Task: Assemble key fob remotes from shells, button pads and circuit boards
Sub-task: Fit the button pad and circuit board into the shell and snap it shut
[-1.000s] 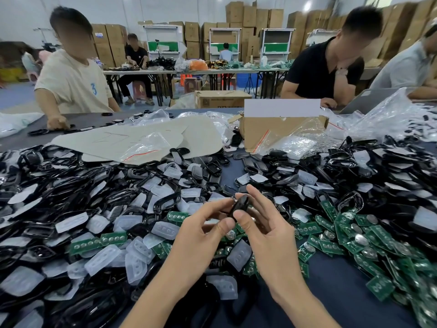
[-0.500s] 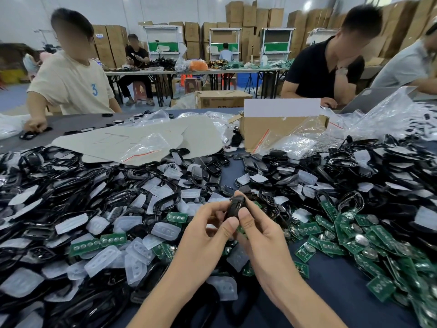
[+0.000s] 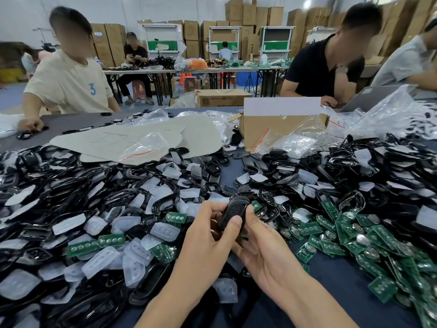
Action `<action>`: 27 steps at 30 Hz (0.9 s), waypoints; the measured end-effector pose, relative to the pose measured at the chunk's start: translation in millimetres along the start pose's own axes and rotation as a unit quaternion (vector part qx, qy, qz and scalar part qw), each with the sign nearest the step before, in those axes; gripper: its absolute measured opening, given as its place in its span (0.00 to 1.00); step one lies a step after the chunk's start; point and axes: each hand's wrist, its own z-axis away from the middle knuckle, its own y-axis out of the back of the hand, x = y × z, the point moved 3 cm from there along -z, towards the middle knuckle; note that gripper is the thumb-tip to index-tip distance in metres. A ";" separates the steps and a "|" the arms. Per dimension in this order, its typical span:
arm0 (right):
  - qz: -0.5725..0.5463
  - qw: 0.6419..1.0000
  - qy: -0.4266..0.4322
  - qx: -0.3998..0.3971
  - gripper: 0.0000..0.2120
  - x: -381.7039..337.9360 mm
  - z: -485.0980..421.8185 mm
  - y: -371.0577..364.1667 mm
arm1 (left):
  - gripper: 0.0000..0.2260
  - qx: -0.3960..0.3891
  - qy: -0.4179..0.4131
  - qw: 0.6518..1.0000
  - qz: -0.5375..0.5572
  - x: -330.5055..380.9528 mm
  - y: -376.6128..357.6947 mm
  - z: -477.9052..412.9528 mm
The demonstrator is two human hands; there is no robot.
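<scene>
1. Two hands meet low over the middle of the surface point(image 3: 340, 290): the left hand point(image 3: 208, 235) and the right hand point(image 3: 264, 252) both curl their fingers point(image 3: 233, 224) round one black key fob point(image 3: 234, 210), the left thumb pressing on its face
2. Likely trouble: the seam is hidden from view, so an uneven squeeze at one end could leave the halves gaping or trap the pad inside
3. One slip of that glossy fob would probably drop it among the loose shells point(image 3: 163, 202) right under it, where it would be hard to tell apart
4. Heaps cover the dark blue surface: black shells at left and far right, cloudy button pads point(image 3: 165, 230) mixed in, green circuit boards point(image 3: 331, 247) spread at the near right
5. Farther back stand an open cardboard box point(image 3: 279, 129), clear bags point(image 3: 295, 142) and a grey card sheet point(image 3: 118, 138); two people sit opposite, with tables, racks and stacked cartons point(image 3: 248, 15) behind them
</scene>
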 end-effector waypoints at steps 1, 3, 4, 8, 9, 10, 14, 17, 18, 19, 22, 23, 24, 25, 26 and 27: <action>-0.006 1.000 0.002 -0.009 0.20 -0.4 0.0 -0.1 | 0.08 0.003 0.004 1.000 0.011 -0.9 0.2 -0.2; -0.008 0.999 0.010 -0.034 0.14 -2.4 1.1 -1.4 | 0.07 0.011 0.012 0.999 0.036 -3.1 2.1 -1.4; 0.005 0.999 0.018 -0.039 0.10 -3.4 2.0 -2.7 | 0.07 0.013 0.013 0.999 0.044 -4.1 3.1 -1.9; 0.085 0.993 0.074 -0.031 0.12 -5.5 0.8 -3.7 | 0.10 0.026 -0.004 1.000 -0.002 -4.5 5.1 -1.2; 0.100 0.991 0.086 -0.033 0.11 -5.5 0.6 -3.8 | 0.11 0.032 -0.013 0.999 -0.026 -4.5 5.1 -0.7; 0.117 0.988 0.095 -0.033 0.11 -5.5 0.6 -4.3 | 0.11 0.038 -0.022 0.998 -0.051 -4.1 5.3 0.1; 0.218 0.968 0.122 -0.035 0.11 -6.1 1.2 -0.9 | 0.12 0.034 -0.065 0.989 -0.125 -0.5 7.2 1.4; 0.283 0.949 0.129 -0.042 0.13 -12.1 1.9 3.9 | 0.15 0.009 -0.081 0.988 -0.134 1.0 8.4 -0.2; 0.292 0.947 0.126 -0.052 0.12 -14.7 2.7 4.4 | 0.14 0.002 -0.083 0.988 -0.129 0.9 9.5 -1.1; 0.295 0.946 0.120 -0.064 0.10 -16.2 3.8 4.1 | 0.13 -0.003 -0.089 0.988 -0.128 0.5 11.1 -2.0; 0.299 0.945 0.107 -0.079 0.11 -18.6 6.3 4.7 | 0.11 -0.021 -0.098 0.985 -0.141 -3.5 15.4 -4.3; 0.301 0.945 0.106 -0.077 0.11 -18.6 6.1 5.4 | 0.11 -0.028 -0.095 0.985 -0.143 -4.6 16.6 -4.6; 0.301 0.945 0.105 -0.071 0.11 -19.0 5.7 6.2 | 0.11 -0.033 -0.090 0.984 -0.150 -5.2 17.6 -4.8; 0.296 0.948 0.104 -0.064 0.11 -18.9 5.1 7.0 | 0.10 -0.034 -0.090 0.982 -0.162 -5.5 18.3 -5.1; 0.284 0.952 0.100 -0.054 0.11 -18.8 4.1 8.1 | 0.10 -0.031 -0.097 0.979 -0.176 -5.6 18.8 -5.0; 0.265 0.959 0.093 -0.045 0.13 -18.8 3.2 9.4 | 0.10 -0.029 -0.104 0.976 -0.189 -5.8 18.7 -4.5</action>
